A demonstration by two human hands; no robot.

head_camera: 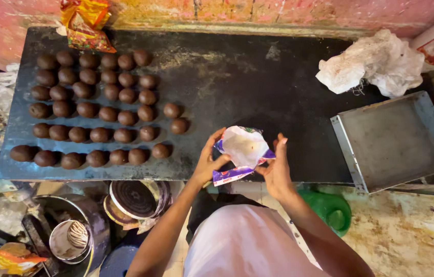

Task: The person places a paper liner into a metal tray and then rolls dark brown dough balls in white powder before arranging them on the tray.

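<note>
**Holding a crumpled wrapper over the dark slab's near edge**

Gripping from both sides now: the left hand [208, 163] has its fingers curled around the left side of a crumpled white and purple wrapper [242, 151], thumb across its lower corner. The right hand [277, 172] pinches the wrapper's right edge, thumb and fingers closed narrowly on it. The wrapper gapes at the top, white inside showing, and hangs right above the near edge of the dark slab [258, 87].

Plenty of bare room on the slab around the hands: its middle and right stretch lies free, all the way back to the far edge by the pink wall [278, 13]. At the slab's right end a square metal tray [396, 141] sits tilted, one corner out past the near edge. Behind the tray, on the slab, lies a bunched white plastic bag [376, 64]. A yellow and red packet [86, 23] rests at the slab's far left corner.

And the count: brown dough balls [91, 110] fill the slab's left half in six rough rows, about forty-one in all, the two rightmost standing a little apart from the block. Below the slab's near edge, a green plastic jug [332, 208] sits just right of the person, and steel pots [73, 236] to the left.
</note>
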